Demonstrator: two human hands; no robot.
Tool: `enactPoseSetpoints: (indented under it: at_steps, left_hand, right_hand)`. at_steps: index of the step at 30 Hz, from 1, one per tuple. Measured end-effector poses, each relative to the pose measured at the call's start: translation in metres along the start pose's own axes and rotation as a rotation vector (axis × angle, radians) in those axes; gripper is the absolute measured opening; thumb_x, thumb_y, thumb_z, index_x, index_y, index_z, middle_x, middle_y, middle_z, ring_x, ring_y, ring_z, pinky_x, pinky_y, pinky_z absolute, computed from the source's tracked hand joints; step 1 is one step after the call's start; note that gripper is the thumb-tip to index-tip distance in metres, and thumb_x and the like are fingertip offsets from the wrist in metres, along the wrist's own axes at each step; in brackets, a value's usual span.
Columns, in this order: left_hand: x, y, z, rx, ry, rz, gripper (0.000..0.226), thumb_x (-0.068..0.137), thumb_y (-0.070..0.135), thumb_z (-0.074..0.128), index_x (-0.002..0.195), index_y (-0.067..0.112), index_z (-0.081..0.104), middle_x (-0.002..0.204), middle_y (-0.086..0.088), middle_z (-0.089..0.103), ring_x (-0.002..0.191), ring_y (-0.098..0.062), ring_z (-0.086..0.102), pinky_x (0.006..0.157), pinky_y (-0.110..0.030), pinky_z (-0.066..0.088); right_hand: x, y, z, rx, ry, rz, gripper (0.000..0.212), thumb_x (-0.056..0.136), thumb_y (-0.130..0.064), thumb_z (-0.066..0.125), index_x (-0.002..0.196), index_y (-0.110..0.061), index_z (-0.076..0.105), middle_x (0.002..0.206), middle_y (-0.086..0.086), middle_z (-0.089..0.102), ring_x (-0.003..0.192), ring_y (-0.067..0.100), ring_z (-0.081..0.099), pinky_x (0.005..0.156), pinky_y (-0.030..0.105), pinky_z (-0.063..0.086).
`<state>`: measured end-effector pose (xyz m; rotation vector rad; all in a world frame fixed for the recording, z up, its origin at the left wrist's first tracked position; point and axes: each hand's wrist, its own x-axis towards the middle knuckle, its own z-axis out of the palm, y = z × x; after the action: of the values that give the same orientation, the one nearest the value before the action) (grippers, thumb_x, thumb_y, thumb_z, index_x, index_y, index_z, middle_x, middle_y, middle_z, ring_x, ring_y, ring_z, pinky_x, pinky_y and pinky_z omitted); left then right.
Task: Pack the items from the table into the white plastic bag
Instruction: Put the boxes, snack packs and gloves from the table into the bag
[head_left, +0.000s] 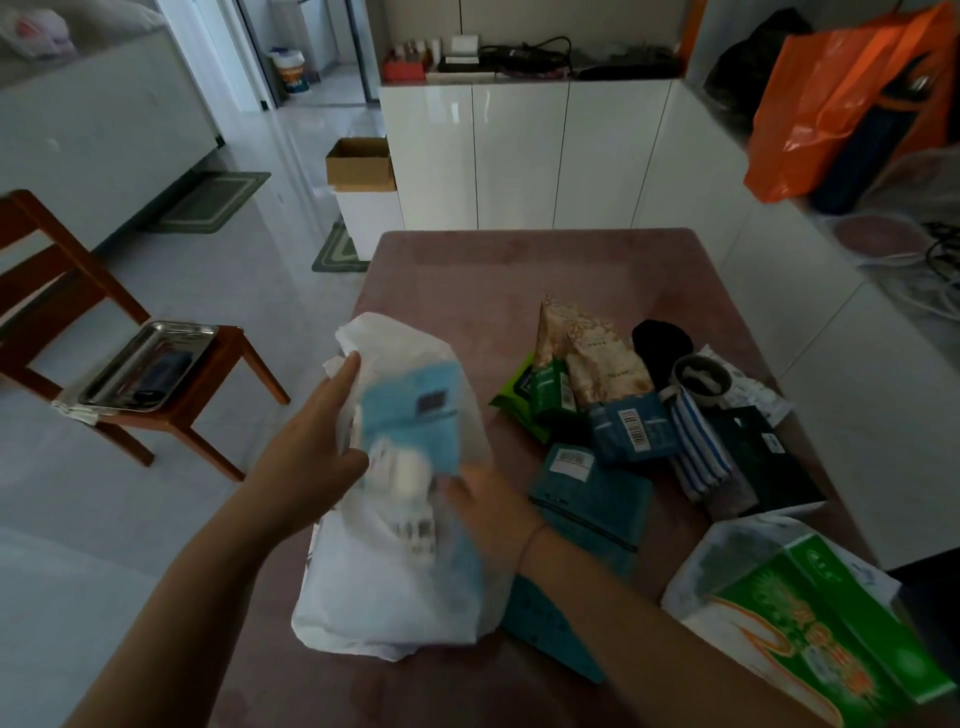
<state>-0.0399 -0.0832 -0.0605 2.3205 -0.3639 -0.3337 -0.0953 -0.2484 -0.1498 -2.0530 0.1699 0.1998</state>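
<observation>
White plastic bag (395, 582) gripped at its side by left hand (317, 431), right hand (488, 499) seemingly pinching blurred blue packet (410, 415).

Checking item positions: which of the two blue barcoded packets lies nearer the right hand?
The lower blue packet, beside the right hand; the other sits farther back.

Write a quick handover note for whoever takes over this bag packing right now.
Left hand: gripping the white plastic bag by its upper edge, holding it up at the table's left side.
Right hand: pushing a light blue packet into the bag; the picture is blurred there.
Done: the bag looks partly filled.
Left: teal pouches, green wipes packs, two beige snack bags, striped cloth, black box, green carton.
</observation>
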Motion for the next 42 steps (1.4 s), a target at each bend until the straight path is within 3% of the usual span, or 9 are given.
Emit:
enactPoseSetpoints:
  at_steps: [3, 8, 16, 21, 23, 25, 30, 38, 42]
  left_hand:
    - [-0.002, -0.003, 0.001, 0.014, 0.029, 0.027, 0.091, 0.08, 0.015, 0.066, 0.144, 0.042, 0.008, 0.148, 0.002, 0.035, 0.124, -0.025, 0.048, 0.079, -0.045, 0.054]
    - [-0.003, -0.006, -0.002, 0.024, 0.072, 0.059, 0.09, 0.079, 0.015, 0.067, 0.13, 0.056, 0.006, 0.14, 0.006, 0.042, 0.113, -0.016, 0.05, 0.075, -0.049, 0.054]
    - [0.002, -0.018, -0.008, 0.082, 0.097, 0.004, 0.094, 0.078, 0.01, 0.067, 0.139, 0.048, 0.007, 0.144, -0.003, 0.04, 0.115, -0.027, 0.054, 0.075, -0.047, 0.054]
    - [0.006, -0.01, -0.001, 0.062, 0.096, 0.06, 0.089, 0.077, 0.011, 0.068, 0.129, 0.056, 0.011, 0.149, 0.0, 0.033, 0.125, -0.03, 0.045, 0.078, -0.053, 0.052]
    - [0.009, -0.008, 0.002, 0.086, 0.114, 0.072, 0.086, 0.078, 0.011, 0.067, 0.137, 0.047, 0.016, 0.154, 0.002, 0.023, 0.132, -0.03, 0.036, 0.086, -0.054, 0.049]
    - [0.011, -0.008, 0.003, 0.111, 0.135, 0.1, 0.082, 0.077, 0.01, 0.066, 0.142, 0.037, 0.023, 0.154, 0.004, 0.02, 0.132, -0.027, 0.033, 0.088, -0.052, 0.048]
    - [0.014, -0.01, 0.004, 0.152, 0.171, 0.129, 0.075, 0.078, 0.012, 0.067, 0.142, 0.026, 0.03, 0.149, 0.001, 0.03, 0.122, -0.02, 0.042, 0.083, -0.043, 0.052]
    - [0.016, -0.016, 0.005, 0.155, 0.154, 0.057, 0.077, 0.08, 0.012, 0.062, 0.145, 0.028, 0.023, 0.151, 0.0, 0.03, 0.122, -0.027, 0.047, 0.084, -0.048, 0.053]
    - [0.018, -0.015, 0.007, 0.143, 0.148, 0.063, 0.079, 0.079, 0.012, 0.063, 0.145, 0.028, 0.023, 0.149, 0.0, 0.033, 0.12, -0.026, 0.05, 0.081, -0.048, 0.055]
  right_hand:
    - [0.015, 0.009, 0.027, 0.065, -0.223, 0.092, 0.033, 0.099, -0.016, 0.041, 0.125, -0.001, 0.055, 0.126, 0.02, 0.059, 0.117, 0.031, 0.054, 0.092, 0.027, 0.041]
    - [0.047, 0.021, 0.032, 0.059, 0.047, 0.34, 0.025, 0.098, -0.013, 0.039, 0.11, -0.002, 0.057, 0.122, 0.021, 0.059, 0.114, 0.033, 0.055, 0.089, 0.031, 0.043]
    - [0.049, 0.043, -0.025, -0.948, 0.058, 0.327, 0.073, 0.086, -0.067, 0.029, 0.135, -0.017, 0.049, 0.146, 0.007, 0.034, 0.131, 0.032, 0.031, 0.105, 0.049, 0.023]
    - [0.045, 0.07, -0.089, -0.536, 0.536, 0.195, 0.036, 0.093, -0.041, 0.043, 0.084, -0.011, 0.06, 0.103, 0.016, 0.057, 0.099, 0.034, 0.055, 0.077, 0.039, 0.047]
    - [0.049, 0.09, -0.117, -0.559, 0.631, 0.312, 0.041, 0.089, -0.039, 0.052, 0.115, -0.008, 0.054, 0.132, 0.017, 0.045, 0.12, 0.037, 0.043, 0.092, 0.043, 0.044]
    - [0.054, 0.112, -0.132, -0.523, 0.5, 0.516, 0.076, 0.084, -0.049, 0.057, 0.143, -0.012, 0.027, 0.153, 0.016, 0.02, 0.136, 0.038, 0.026, 0.108, 0.045, 0.035]
    - [0.068, 0.143, -0.126, -0.501, 0.404, 0.676, 0.118, 0.067, -0.061, 0.07, 0.149, -0.022, -0.005, 0.156, 0.018, 0.005, 0.141, 0.039, 0.017, 0.113, 0.052, 0.026]
    - [0.06, 0.145, -0.134, -0.282, 0.698, 0.558, 0.062, 0.078, -0.032, 0.066, 0.127, -0.009, 0.037, 0.12, 0.022, 0.057, 0.101, 0.038, 0.059, 0.072, 0.04, 0.047]
    - [0.038, 0.135, -0.143, -0.206, 0.731, 0.526, 0.052, 0.081, -0.026, 0.066, 0.123, -0.003, 0.046, 0.116, 0.024, 0.061, 0.101, 0.039, 0.06, 0.074, 0.038, 0.045]
